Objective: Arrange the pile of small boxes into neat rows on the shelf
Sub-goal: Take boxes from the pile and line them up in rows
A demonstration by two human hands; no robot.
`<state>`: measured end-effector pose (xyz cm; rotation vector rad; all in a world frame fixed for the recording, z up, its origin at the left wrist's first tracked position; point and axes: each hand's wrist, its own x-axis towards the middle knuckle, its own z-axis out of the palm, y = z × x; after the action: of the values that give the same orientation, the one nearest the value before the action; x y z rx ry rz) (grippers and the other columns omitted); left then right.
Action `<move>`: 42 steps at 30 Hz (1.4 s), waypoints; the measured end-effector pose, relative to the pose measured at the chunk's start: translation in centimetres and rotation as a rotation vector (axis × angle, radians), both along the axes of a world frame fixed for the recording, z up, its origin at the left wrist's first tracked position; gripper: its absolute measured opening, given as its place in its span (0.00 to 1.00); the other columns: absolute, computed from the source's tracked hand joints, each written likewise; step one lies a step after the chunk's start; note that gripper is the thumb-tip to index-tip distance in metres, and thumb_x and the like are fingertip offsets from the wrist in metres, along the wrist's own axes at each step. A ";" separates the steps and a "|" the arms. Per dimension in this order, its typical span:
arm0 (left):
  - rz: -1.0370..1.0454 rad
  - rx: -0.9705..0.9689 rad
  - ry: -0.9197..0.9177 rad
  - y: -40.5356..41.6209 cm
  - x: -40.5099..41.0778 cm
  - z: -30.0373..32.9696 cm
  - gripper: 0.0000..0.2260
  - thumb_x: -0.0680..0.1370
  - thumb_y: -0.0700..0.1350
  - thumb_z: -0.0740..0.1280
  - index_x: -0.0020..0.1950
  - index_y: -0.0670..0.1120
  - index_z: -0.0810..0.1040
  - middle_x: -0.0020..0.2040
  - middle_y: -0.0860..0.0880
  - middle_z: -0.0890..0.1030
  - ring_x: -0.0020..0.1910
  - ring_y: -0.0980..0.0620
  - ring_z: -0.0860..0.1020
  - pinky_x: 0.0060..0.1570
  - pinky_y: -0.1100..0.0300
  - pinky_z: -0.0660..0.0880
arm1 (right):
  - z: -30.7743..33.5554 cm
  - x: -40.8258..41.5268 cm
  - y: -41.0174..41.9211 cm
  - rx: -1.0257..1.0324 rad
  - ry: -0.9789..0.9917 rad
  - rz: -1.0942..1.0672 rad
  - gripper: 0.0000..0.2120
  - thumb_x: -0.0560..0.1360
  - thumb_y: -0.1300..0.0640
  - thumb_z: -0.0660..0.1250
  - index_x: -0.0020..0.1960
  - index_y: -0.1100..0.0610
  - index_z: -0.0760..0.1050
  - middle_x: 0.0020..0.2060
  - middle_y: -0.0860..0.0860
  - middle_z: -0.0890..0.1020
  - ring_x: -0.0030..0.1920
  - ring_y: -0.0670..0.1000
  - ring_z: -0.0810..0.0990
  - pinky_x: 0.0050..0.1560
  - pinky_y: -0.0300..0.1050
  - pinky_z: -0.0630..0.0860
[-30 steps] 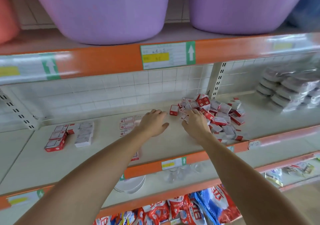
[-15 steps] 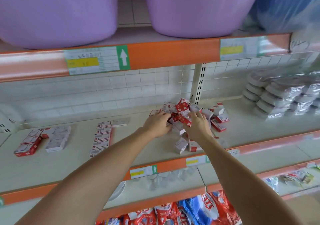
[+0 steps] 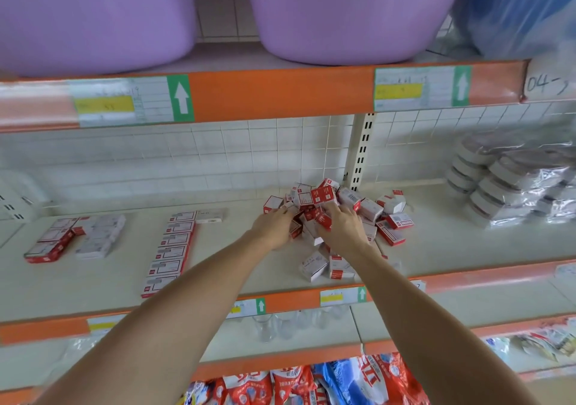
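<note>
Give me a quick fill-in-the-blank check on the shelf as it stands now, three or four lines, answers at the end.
1. Both hands, the left hand and the right hand, reach into the ____ of small boxes.
2. The basins on the shelf above are ____ in colour.
3. The long finished row of boxes lies to the ____ of the pile.
4. On the shelf, right of the pile, sit stacked packs wrapped in clear ____.

Missing words: pile; purple; left; plastic

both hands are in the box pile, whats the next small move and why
Probably lift a few boxes out of the pile and carry them left: both hands, left and right, curl into it, and the neat row lies flat there.
</note>
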<state>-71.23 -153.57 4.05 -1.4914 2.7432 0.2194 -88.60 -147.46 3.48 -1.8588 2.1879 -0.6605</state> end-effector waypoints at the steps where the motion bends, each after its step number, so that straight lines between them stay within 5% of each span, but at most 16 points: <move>1: -0.016 0.013 -0.006 -0.1 0.1 -0.3 0.27 0.78 0.44 0.66 0.76 0.46 0.64 0.73 0.45 0.69 0.70 0.42 0.69 0.63 0.47 0.72 | -0.2 0.0 -0.1 0.005 -0.023 -0.003 0.25 0.77 0.46 0.66 0.71 0.50 0.66 0.65 0.53 0.75 0.67 0.58 0.70 0.67 0.54 0.68; 11: -0.084 -0.081 -0.024 0.0 -0.3 -2.3 0.23 0.77 0.39 0.67 0.72 0.42 0.69 0.71 0.42 0.69 0.71 0.39 0.65 0.67 0.46 0.69 | -0.1 0.0 0.1 -0.080 -0.013 -0.052 0.26 0.74 0.45 0.70 0.69 0.53 0.69 0.65 0.53 0.74 0.67 0.57 0.66 0.66 0.53 0.65; 21: 0.001 -0.122 0.139 0.0 4.3 -1.1 0.19 0.74 0.40 0.67 0.65 0.43 0.72 0.62 0.44 0.72 0.60 0.42 0.73 0.56 0.50 0.70 | 0.1 3.0 -0.6 -0.281 0.080 -0.001 0.25 0.70 0.47 0.75 0.63 0.56 0.73 0.58 0.54 0.77 0.59 0.58 0.70 0.60 0.53 0.71; 25: 0.115 -0.042 0.260 -0.3 8.3 -1.3 0.14 0.73 0.42 0.69 0.58 0.43 0.74 0.54 0.45 0.76 0.52 0.42 0.77 0.49 0.51 0.73 | -0.2 6.7 -1.6 -0.221 0.114 0.139 0.28 0.70 0.47 0.75 0.66 0.58 0.73 0.58 0.55 0.76 0.60 0.59 0.71 0.61 0.54 0.71; 31: 0.211 0.011 0.286 0.3 12.7 -2.3 0.16 0.71 0.45 0.72 0.57 0.46 0.76 0.54 0.47 0.78 0.53 0.45 0.78 0.51 0.51 0.75 | -2.7 11.3 -2.0 -0.051 0.026 0.196 0.28 0.68 0.49 0.77 0.63 0.57 0.73 0.63 0.54 0.73 0.66 0.59 0.66 0.67 0.53 0.66; 36: 0.234 0.098 0.363 0.1 14.8 -3.3 0.20 0.71 0.48 0.74 0.60 0.46 0.76 0.55 0.46 0.79 0.55 0.44 0.77 0.54 0.49 0.76 | -4.4 13.9 -1.8 0.022 -0.142 0.105 0.27 0.68 0.46 0.77 0.61 0.56 0.73 0.55 0.54 0.73 0.60 0.57 0.67 0.61 0.49 0.68; 42: 0.124 0.254 0.326 -0.7 15.6 -2.8 0.34 0.71 0.45 0.76 0.74 0.46 0.67 0.68 0.43 0.69 0.66 0.43 0.71 0.65 0.51 0.70 | -5.5 14.4 -1.9 0.047 -0.246 0.003 0.28 0.67 0.46 0.76 0.62 0.55 0.72 0.56 0.53 0.74 0.60 0.56 0.68 0.62 0.49 0.65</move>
<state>-55.62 -154.24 1.25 -1.6806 2.7131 0.8492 -74.15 -149.33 -1.99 -1.6597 2.0256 -0.7841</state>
